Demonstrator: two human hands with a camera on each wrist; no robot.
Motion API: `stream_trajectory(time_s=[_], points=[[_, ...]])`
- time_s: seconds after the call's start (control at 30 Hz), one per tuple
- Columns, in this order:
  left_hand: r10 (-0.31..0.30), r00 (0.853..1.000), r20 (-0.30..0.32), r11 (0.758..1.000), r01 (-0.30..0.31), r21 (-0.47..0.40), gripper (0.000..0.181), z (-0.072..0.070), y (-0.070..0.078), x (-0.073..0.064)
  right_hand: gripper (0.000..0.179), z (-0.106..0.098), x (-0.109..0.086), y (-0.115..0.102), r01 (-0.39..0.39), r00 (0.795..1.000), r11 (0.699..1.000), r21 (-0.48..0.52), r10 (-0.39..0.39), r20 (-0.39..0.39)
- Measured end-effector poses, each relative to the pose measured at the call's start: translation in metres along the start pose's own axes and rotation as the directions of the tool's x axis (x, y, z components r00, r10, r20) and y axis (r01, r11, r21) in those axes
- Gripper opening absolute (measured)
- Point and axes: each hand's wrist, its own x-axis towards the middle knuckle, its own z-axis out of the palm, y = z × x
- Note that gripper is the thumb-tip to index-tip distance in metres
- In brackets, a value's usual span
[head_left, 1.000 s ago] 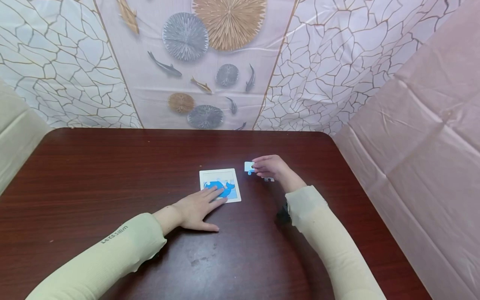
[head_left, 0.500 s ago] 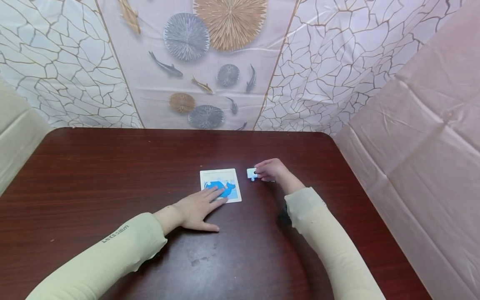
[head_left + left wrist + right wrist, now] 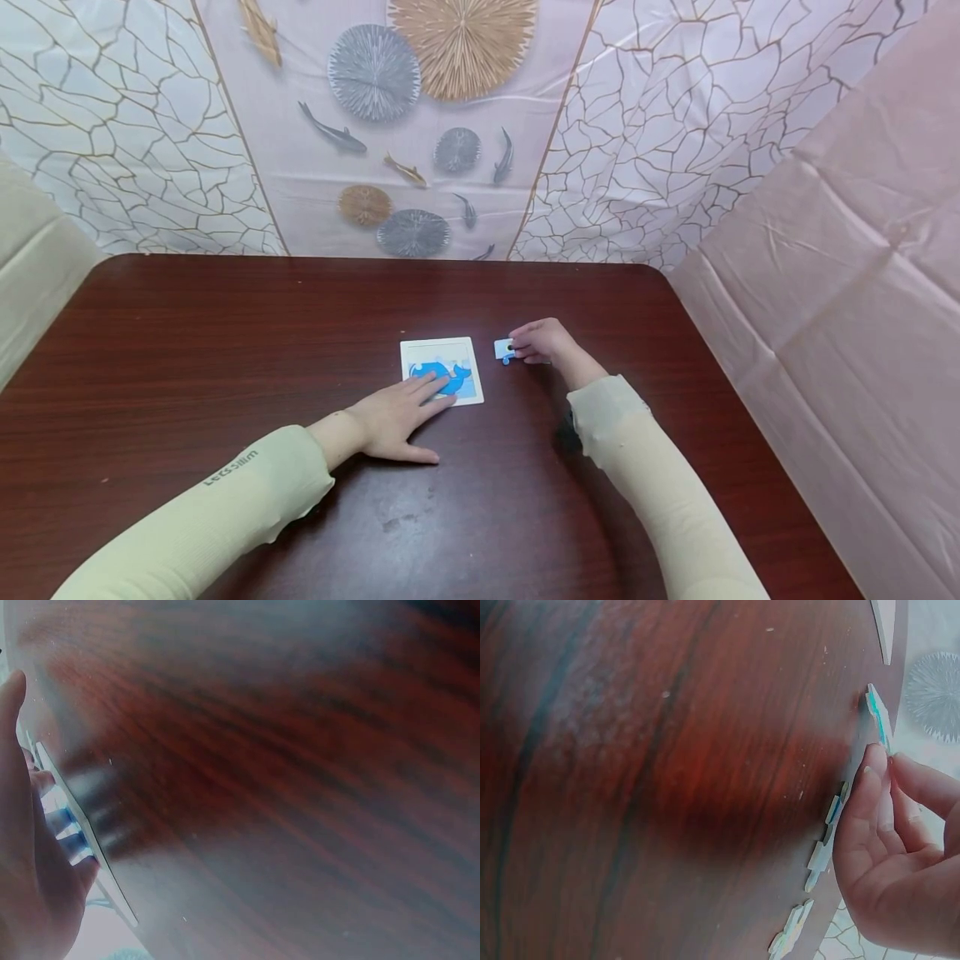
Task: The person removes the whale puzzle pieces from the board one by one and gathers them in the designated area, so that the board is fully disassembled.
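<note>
Head view: a white-edged puzzle board (image 3: 437,353) is laid flat on the dark red-brown table (image 3: 262,375); its blue whale picture (image 3: 429,367) is partly covered. Left hand (image 3: 393,419): fingers straight and spread, rested on the near side of the board; nothing is gripped, and its place is unchanged from a second ago. Right hand (image 3: 546,342): well apart from the left; one puzzle piece (image 3: 502,350) is pinched between thumb and fingers, to the right of the board and not touching it. Whether the piece is touching the table cannot be told. Compared with a second ago, the piece is held slightly nearer the person and tilted differently; a second piece, then shown under the right hand, is now mostly hidden. Loose pieces (image 3: 791,930): seen in the right wrist view, strung out on the table beside the right hand.
</note>
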Motion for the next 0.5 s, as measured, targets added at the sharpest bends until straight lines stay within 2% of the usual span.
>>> stream_trajectory(time_s=[0.2, 0.5], points=[[0.017, 1.000, -0.014, 1.000, -0.017, 0.005, 0.082, -0.001, 0.001, 0.001, 0.028, -0.001, -0.006, -0.003, 0.002, 0.999, 1.000, 0.000, -0.002, -0.038], [0.018, 1.000, -0.009, 1.000, -0.018, -0.021, 0.080, -0.004, 0.002, 0.000, 0.034, 0.004, -0.018, -0.011, 0.053, 0.998, 0.998, 0.023, -0.054, 0.021]])
